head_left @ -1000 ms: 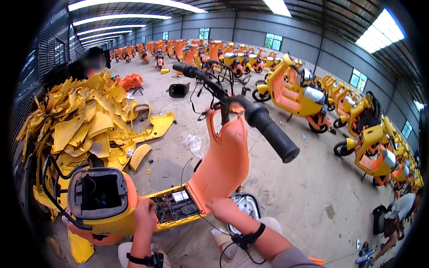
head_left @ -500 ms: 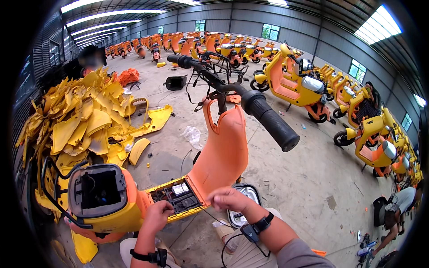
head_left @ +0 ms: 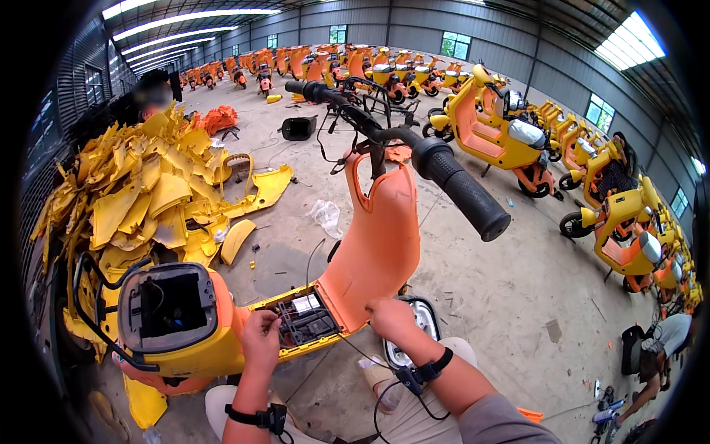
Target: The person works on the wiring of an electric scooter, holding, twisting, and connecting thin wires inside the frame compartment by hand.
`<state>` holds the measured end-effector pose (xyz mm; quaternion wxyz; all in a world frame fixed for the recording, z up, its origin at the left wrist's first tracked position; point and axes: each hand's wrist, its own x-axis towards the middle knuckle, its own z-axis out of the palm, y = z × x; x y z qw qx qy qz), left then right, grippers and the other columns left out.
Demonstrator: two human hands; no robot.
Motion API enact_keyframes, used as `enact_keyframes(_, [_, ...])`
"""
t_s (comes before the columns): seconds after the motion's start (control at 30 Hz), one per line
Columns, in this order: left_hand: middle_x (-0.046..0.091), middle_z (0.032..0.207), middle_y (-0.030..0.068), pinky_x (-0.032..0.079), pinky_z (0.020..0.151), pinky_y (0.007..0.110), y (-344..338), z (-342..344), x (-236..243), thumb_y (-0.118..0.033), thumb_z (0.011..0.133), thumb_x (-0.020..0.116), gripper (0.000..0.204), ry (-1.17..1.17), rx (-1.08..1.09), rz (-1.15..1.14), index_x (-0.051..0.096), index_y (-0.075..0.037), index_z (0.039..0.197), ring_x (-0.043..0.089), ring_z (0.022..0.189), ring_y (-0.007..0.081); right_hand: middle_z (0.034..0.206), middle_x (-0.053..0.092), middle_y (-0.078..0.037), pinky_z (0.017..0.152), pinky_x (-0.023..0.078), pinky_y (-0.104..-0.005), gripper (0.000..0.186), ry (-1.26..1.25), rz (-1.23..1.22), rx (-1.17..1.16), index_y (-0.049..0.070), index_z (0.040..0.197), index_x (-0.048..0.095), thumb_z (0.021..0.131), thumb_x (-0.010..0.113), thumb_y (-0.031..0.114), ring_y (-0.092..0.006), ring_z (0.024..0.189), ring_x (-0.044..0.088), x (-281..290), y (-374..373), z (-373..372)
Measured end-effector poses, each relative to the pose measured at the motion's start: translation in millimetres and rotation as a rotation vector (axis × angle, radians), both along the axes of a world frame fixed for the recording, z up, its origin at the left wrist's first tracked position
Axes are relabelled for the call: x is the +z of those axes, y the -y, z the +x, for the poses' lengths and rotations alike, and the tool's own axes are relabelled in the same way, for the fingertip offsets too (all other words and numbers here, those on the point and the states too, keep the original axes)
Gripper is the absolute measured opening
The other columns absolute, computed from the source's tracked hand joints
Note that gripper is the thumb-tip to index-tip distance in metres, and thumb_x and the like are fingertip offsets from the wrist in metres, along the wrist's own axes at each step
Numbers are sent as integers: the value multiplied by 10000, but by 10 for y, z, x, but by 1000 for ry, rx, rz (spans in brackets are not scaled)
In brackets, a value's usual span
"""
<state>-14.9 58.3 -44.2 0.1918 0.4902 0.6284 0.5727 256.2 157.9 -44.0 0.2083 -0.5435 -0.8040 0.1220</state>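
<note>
An orange scooter stands in front of me, its footboard compartment open and showing black wiring and a white-labelled part. My left hand curls its fingers on the black wiring at the compartment's near left edge. My right hand grips the lower edge of the upright orange leg panel, just right of the compartment. Both wrists wear black straps with cables. The black handlebar grip juts out above my right hand. The open grey seat well lies to the left.
A tall pile of yellow body panels fills the left, with a person behind it. Rows of orange and yellow scooters line the back and right. Another person crouches at the lower right. A black box lies on the concrete.
My left hand has moved up from below the footboard to the open compartment. My right hand has shifted slightly right and up along the orange panel's lower edge.
</note>
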Motion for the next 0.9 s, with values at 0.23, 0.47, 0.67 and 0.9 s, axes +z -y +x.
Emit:
enact_keyframes(0.23, [638,806,88,512,693,283,49,16,46,72,818,647,123,-173,4,25,605,17,919,635,744,170,931,709,-109,749,528,-433,239,470,-384,578,108,989,710,814,557,159,-320,870,675,-41,154,-105])
enact_keyframes(0.47, [653,867,144,529,706,342,161,50,173,84,792,616,179,-422,-169,-170,609,16,958,668,811,263,1018,677,-129,810,501,-416,326,322,-578,858,138,1140,649,839,668,261,-311,966,640,160,295,-184])
enact_keyframes(0.67, [669,843,114,531,708,310,177,90,145,64,803,648,155,-166,-266,-268,612,10,944,679,777,208,1149,617,-148,866,478,-426,459,-51,-124,650,55,1203,571,824,705,277,-328,1075,581,-37,268,-343])
enact_keyframes(0.9, [660,821,50,504,688,255,90,143,-94,61,830,665,146,195,-314,-178,610,-7,946,630,760,98,917,638,-105,790,480,-310,224,-591,-542,601,37,1131,592,982,538,195,-178,856,605,-193,392,-596])
